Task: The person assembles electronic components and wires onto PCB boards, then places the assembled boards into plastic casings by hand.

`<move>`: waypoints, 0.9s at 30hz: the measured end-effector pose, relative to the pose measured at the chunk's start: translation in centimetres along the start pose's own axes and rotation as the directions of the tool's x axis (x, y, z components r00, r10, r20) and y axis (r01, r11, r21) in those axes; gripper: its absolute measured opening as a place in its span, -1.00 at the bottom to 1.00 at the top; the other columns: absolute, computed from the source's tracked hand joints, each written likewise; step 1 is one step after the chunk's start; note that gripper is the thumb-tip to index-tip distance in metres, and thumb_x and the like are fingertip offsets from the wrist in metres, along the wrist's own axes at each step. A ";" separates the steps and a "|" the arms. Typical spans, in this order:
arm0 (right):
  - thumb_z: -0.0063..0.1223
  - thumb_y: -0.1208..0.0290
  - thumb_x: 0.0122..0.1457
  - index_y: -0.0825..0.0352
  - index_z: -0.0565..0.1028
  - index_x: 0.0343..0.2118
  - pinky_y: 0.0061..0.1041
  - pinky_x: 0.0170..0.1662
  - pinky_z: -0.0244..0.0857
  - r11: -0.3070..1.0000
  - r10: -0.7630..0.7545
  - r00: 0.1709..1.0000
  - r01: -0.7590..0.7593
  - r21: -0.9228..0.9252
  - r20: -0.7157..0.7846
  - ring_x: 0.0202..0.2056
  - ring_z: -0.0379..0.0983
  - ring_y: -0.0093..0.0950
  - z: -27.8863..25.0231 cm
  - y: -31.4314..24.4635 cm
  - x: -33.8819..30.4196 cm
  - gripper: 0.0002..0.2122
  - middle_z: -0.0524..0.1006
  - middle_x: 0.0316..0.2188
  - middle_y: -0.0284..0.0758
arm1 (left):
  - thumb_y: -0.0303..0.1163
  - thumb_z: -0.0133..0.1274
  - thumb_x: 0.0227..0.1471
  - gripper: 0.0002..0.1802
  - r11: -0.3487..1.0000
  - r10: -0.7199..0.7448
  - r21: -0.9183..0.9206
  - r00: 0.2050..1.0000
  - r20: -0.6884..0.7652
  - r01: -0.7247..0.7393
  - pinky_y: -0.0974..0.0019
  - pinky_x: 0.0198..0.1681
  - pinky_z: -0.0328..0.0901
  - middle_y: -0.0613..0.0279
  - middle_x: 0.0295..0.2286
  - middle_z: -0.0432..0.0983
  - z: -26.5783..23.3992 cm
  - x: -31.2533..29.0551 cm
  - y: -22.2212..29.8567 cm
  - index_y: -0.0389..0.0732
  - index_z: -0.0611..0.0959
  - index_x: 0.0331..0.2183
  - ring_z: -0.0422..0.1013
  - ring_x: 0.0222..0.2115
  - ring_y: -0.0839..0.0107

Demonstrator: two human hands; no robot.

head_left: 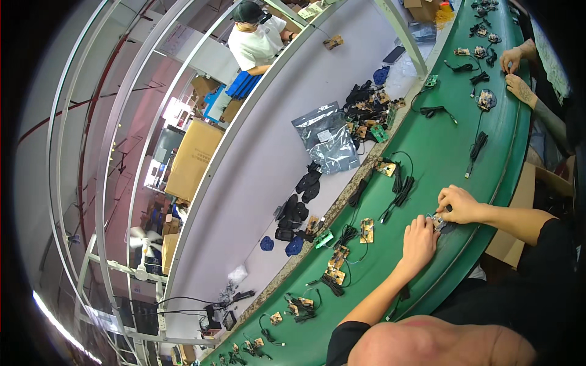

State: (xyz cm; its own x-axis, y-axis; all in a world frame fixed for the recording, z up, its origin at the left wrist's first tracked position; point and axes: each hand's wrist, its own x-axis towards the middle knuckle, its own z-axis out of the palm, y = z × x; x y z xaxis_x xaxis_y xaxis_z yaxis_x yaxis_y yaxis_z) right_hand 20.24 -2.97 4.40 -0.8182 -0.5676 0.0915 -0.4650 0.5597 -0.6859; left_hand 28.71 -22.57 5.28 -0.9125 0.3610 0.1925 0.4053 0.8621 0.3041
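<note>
My left hand (419,243) rests low over the green belt, its bent fingers closed on the edge of a small circuit board (437,223). From the right, my right hand (459,204) meets it with thumb and fingers pinched at the board's upper end. A small dark bit shows at those fingertips, too small to name. Part of the board is covered by my fingers. Under it lies a dark flat piece (449,228). Left of my hands, a bare tan circuit board (366,230) and a bundled black cable (398,194) lie on the belt.
The green conveyor belt (421,143) carries several boards with black cables. Beyond its ledge, a silver antistatic bag (328,137) lies beside a heap of boards and cables (371,110). A co-worker's hands (516,73) are at the far right; another person (256,36) stands behind the frame.
</note>
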 end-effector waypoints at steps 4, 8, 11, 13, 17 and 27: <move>0.30 0.34 -0.09 0.23 0.68 -0.45 -0.31 -0.08 0.31 0.999 0.005 1.000 -0.005 0.050 0.002 -0.19 0.39 -0.29 -0.1 0.1 -0.1 -0.87 0.52 -0.29 -0.38 | -0.28 0.22 -0.01 -0.52 1.000 -0.022 -0.004 0.999 0.038 0.022 0.16 -0.23 0.24 0.08 -0.26 0.39 -0.1 0.0 -0.2 -0.37 0.57 -0.09 0.36 -0.23 0.15; 0.29 0.35 -0.08 0.23 0.68 -0.44 -0.32 -0.08 0.28 0.998 -0.012 1.000 0.013 0.069 -0.001 -0.18 0.37 -0.30 0.0 0.6 -0.2 -0.87 0.51 -0.28 -0.38 | -0.28 0.22 -0.01 -0.52 1.000 -0.011 -0.018 1.000 0.013 0.012 0.16 -0.23 0.24 0.08 -0.25 0.39 0.0 -0.1 0.0 -0.36 0.57 -0.09 0.36 -0.22 0.15; 0.29 0.36 -0.07 0.24 0.68 -0.44 -0.32 -0.08 0.28 0.998 0.009 1.000 -0.009 0.064 0.001 -0.18 0.36 -0.30 -0.3 0.1 -0.2 -0.87 0.50 -0.27 -0.37 | -0.28 0.22 -0.01 -0.52 0.999 -0.017 -0.027 1.000 0.022 0.018 0.16 -0.23 0.24 0.08 -0.25 0.40 -0.1 0.1 0.0 -0.36 0.57 -0.08 0.37 -0.23 0.15; 0.29 0.36 -0.07 0.25 0.68 -0.44 -0.33 -0.08 0.28 0.999 0.000 1.000 0.000 0.039 -0.003 -0.18 0.36 -0.30 -0.3 -0.5 -0.2 -0.87 0.50 -0.27 -0.37 | -0.28 0.22 -0.01 -0.52 0.999 -0.027 -0.024 0.999 0.023 0.027 0.16 -0.23 0.24 0.09 -0.26 0.40 -0.3 0.1 0.0 -0.36 0.57 -0.08 0.37 -0.23 0.16; 0.30 0.37 -0.08 0.28 0.67 -0.43 -0.34 -0.06 0.29 0.998 -0.015 1.000 0.015 0.058 -0.002 -0.18 0.37 -0.30 -0.9 -0.4 -0.3 -0.86 0.50 -0.27 -0.35 | -0.28 0.22 -0.01 -0.51 0.999 -0.030 -0.027 0.999 0.029 0.031 0.17 -0.23 0.24 0.10 -0.27 0.39 -0.7 0.1 0.3 -0.36 0.57 -0.07 0.37 -0.24 0.17; 0.29 0.35 -0.09 0.25 0.64 -0.45 -0.32 -0.06 0.30 0.999 0.012 0.999 -0.014 0.038 0.045 -0.19 0.37 -0.30 -1.3 -0.1 -0.5 -0.86 0.48 -0.31 -0.36 | -0.30 0.24 -0.04 -0.51 0.999 0.006 -0.046 1.000 0.006 -0.005 0.15 -0.27 0.22 0.09 -0.32 0.38 -0.3 0.5 0.1 -0.37 0.56 -0.09 0.36 -0.28 0.16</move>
State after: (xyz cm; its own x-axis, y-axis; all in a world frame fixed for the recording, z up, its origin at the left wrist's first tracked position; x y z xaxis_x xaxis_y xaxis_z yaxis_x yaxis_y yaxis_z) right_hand 20.23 -1.99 5.33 -0.8079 -0.5871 0.0509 -0.4405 0.5443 -0.7140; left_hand 28.32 -22.41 5.64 -0.9105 0.3680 0.1889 0.4124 0.8430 0.3454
